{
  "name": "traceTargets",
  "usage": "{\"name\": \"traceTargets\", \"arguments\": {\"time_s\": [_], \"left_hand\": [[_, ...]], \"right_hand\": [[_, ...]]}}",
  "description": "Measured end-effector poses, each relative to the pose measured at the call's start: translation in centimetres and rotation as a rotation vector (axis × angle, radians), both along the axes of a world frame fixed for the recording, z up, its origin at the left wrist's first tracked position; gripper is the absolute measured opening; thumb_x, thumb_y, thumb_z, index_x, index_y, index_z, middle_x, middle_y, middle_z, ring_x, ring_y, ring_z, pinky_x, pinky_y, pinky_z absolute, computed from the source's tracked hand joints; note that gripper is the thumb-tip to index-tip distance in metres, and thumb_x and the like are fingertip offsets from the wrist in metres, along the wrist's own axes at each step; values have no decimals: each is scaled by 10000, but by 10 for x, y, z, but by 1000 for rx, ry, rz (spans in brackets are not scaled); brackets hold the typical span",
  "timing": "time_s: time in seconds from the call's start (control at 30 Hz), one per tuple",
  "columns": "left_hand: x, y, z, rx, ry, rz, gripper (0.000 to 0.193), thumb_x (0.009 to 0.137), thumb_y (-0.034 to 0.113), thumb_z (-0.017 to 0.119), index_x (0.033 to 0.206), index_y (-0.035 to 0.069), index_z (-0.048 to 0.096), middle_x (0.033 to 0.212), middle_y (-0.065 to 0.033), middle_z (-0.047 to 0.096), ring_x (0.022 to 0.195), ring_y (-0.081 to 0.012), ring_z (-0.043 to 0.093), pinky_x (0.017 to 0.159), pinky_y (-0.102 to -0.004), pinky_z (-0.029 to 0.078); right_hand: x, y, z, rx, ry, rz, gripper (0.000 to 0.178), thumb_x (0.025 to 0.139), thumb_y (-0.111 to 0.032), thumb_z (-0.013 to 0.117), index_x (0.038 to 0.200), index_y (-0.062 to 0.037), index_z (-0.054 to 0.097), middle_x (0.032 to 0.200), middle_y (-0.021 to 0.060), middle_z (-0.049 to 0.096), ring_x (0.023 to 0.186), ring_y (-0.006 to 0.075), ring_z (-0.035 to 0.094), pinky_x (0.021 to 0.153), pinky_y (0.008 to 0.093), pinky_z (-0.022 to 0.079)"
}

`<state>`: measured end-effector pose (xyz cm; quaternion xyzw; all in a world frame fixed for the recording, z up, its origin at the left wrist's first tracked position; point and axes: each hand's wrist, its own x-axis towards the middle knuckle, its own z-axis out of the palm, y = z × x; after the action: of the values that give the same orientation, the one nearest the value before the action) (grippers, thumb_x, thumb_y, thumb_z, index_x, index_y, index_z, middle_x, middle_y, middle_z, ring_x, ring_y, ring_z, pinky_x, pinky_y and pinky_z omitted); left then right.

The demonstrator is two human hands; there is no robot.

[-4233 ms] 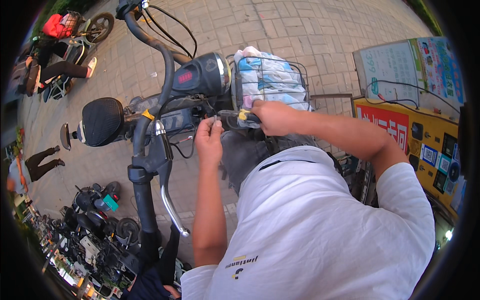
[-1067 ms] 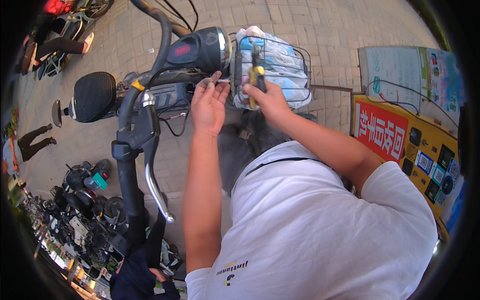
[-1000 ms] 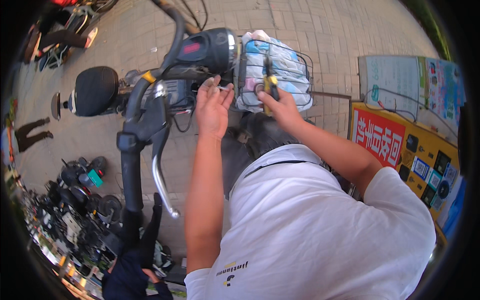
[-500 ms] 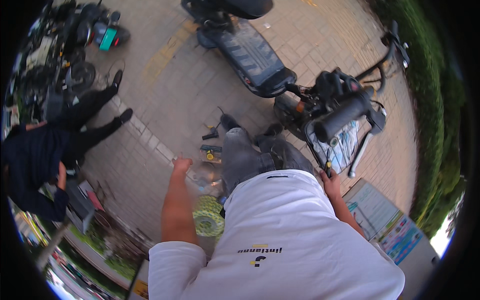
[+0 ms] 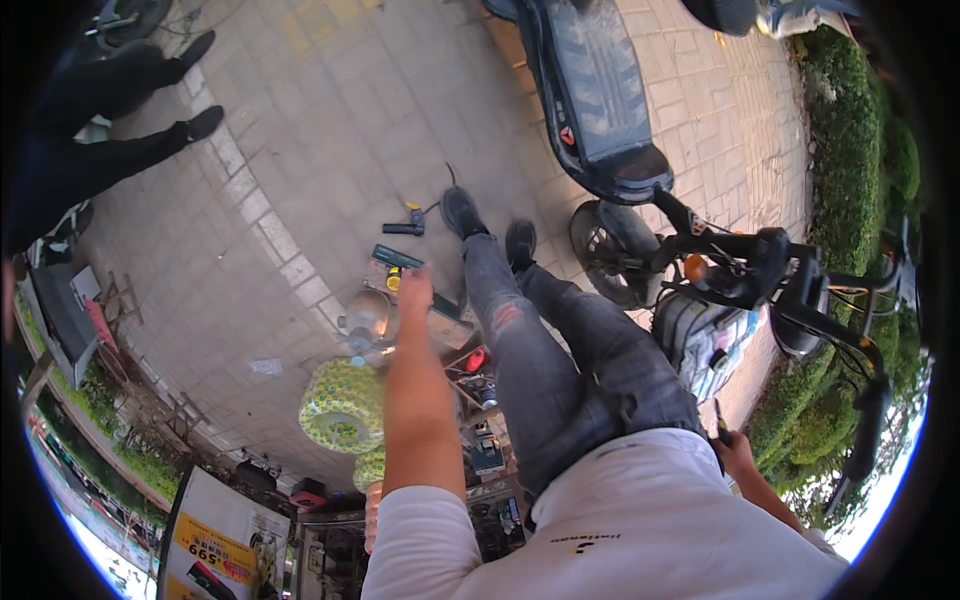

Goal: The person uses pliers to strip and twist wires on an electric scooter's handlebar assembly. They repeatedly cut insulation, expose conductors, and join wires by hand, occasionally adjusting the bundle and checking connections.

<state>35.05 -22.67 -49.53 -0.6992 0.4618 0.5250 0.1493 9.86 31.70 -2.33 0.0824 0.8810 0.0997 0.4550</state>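
Note:
My left hand (image 5: 415, 287) reaches down over the tools on the paving, right beside a small yellow roll-like item (image 5: 394, 278). Its fingers are smeared and partly hidden, so I cannot tell whether they hold it. A flat dark green case (image 5: 397, 256) lies just beyond. Farther off is a black L-shaped tool (image 5: 404, 229) with a yellow part. At my right hip, my right hand (image 5: 738, 453) is closed around a slim tool with a dark and yellow handle (image 5: 721, 425); its exact kind is unclear.
An electric scooter (image 5: 610, 120) stands ahead right, a striped bag (image 5: 705, 340) by its front. Left of my arm are a patterned yellow-green round seat (image 5: 342, 405) and a clear container (image 5: 366, 314). A red item (image 5: 476, 360) lies among tools. Someone in dark trousers (image 5: 120, 150) is at left.
My left hand has moved right and away from me, to the yellow item. The view has turned, showing more tools beside my legs. My right hand still grips the slim tool.

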Motion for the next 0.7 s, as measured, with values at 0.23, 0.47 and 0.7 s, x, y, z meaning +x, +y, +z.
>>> {"name": "traceTargets", "arguments": {"time_s": [0.23,0.47,0.7], "left_hand": [[24,11,-180,-123,-122,-310,632,789,462,712,1102,-79,621,1087,-297,638,1031,-445,612,907,-460,481],[3,5,-284,-178,-246,-353,940,707,344,812,1431,1,320,1153,-329,602,1100,-424,590,953,-450,453],[34,25,-375,-226,-147,-48,848,721,218,793,1420,18,358,1183,-297,607,1097,-418,600,936,-432,456]], "right_hand": [[10,24,20,466,-44,-208,283,778,-223,718,754,55,669,626,130,629,563,183,571,552,393,437],[39,7,9,689,-123,-180,201,771,-154,750,708,24,682,607,84,640,550,151,589,539,362,445],[71,107,33,678,-85,-412,176,806,-132,688,726,24,665,568,62,585,535,150,571,506,362,428]]}}
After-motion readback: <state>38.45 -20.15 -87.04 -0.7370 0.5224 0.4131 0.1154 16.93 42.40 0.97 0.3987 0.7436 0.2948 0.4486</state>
